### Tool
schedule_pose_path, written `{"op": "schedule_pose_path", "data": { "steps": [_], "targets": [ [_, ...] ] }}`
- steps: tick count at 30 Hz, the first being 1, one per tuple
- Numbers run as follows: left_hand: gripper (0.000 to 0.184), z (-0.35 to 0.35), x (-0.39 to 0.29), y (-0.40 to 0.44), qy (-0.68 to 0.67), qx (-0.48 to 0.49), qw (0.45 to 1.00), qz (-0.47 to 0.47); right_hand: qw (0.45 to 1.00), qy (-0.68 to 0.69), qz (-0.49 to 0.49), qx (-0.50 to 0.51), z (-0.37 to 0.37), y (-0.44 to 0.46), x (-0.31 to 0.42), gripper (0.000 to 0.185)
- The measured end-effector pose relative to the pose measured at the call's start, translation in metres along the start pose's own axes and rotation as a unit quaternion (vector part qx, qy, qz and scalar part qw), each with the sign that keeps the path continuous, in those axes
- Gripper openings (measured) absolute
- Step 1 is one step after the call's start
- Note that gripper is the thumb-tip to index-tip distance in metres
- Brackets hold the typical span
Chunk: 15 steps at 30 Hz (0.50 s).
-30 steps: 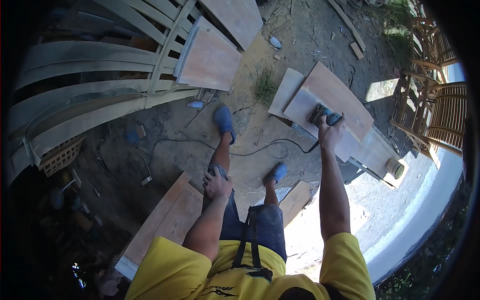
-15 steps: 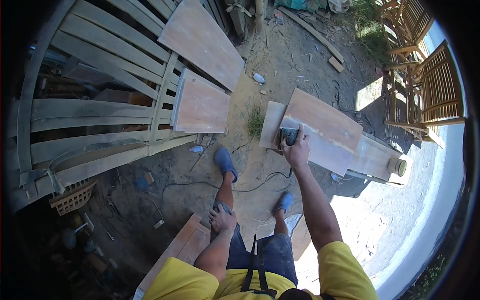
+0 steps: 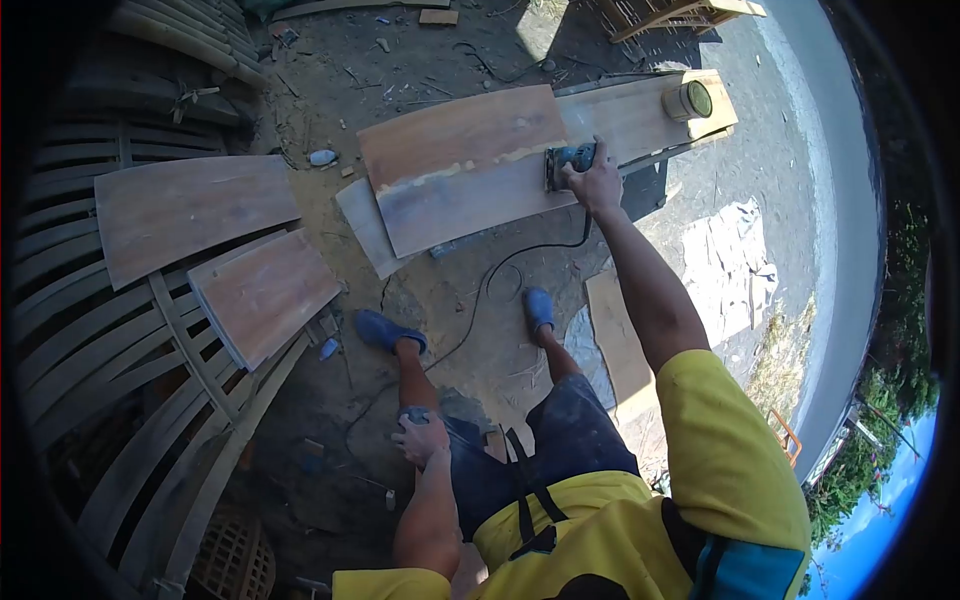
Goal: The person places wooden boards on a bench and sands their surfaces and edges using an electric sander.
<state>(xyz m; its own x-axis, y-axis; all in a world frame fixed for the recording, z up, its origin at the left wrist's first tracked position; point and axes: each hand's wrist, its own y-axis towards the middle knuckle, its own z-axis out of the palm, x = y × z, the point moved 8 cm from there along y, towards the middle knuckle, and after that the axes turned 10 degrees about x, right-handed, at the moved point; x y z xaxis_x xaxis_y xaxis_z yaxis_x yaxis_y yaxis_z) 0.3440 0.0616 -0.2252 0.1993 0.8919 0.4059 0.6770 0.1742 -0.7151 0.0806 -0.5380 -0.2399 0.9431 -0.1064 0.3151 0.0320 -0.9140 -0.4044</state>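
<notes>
My right hand (image 3: 594,187) is wrapped around an electric sander (image 3: 568,164). The sander sits on the right end of a reddish plywood panel (image 3: 465,128), just by a pale, uneven filler strip (image 3: 440,174) that runs along it. A power cord (image 3: 500,262) trails from the tool down to the ground. My left hand (image 3: 421,438) rests on my left knee, fingers apart, with no tool visible in it. Beneath the panel, a paler board (image 3: 372,232) sticks out at the left, and another long board (image 3: 625,118) extends to the right.
A tin can (image 3: 687,101) stands on the long board's right end. Two more plywood panels, one larger (image 3: 195,210) and one smaller (image 3: 270,295), lie on a slatted bamboo structure (image 3: 190,350) at left. A white bottle (image 3: 322,158) lies on the dirt. Wooden furniture (image 3: 665,15) stands beyond.
The sander in my right hand has gone from the panel's left end to its right end. My view has turned to the right. My left hand stays on the knee.
</notes>
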Motion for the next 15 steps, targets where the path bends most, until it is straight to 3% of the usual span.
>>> {"op": "schedule_pose_path", "data": {
  "steps": [4,7,8,9,11,15],
  "targets": [
    [0.064,-0.004,-0.006,-0.001,-0.008,0.006,1.0,-0.003,0.999,0.006,0.021,-0.044,-0.005,0.011,-0.009,0.093],
    [0.064,-0.01,-0.011,-0.002,0.0,0.0,1.0,0.0,0.999,0.038,-0.024,0.005,0.019,-0.019,0.044,0.095],
    [0.064,-0.012,-0.016,-0.003,0.005,-0.006,1.0,0.002,0.988,0.038,-0.135,-0.064,0.041,-0.029,0.059,0.097],
    [0.064,-0.015,-0.02,-0.003,0.011,-0.014,1.0,0.009,0.993,0.057,-0.088,0.046,0.051,-0.045,0.08,0.099],
    [0.062,-0.018,-0.025,-0.005,-0.005,-0.024,1.0,0.016,0.981,0.039,-0.134,0.135,0.067,-0.077,0.115,0.101],
    [0.063,-0.024,-0.034,-0.008,0.03,-0.034,0.999,0.019,0.964,0.031,-0.186,0.187,0.074,-0.092,0.121,0.101]
  ]
}}
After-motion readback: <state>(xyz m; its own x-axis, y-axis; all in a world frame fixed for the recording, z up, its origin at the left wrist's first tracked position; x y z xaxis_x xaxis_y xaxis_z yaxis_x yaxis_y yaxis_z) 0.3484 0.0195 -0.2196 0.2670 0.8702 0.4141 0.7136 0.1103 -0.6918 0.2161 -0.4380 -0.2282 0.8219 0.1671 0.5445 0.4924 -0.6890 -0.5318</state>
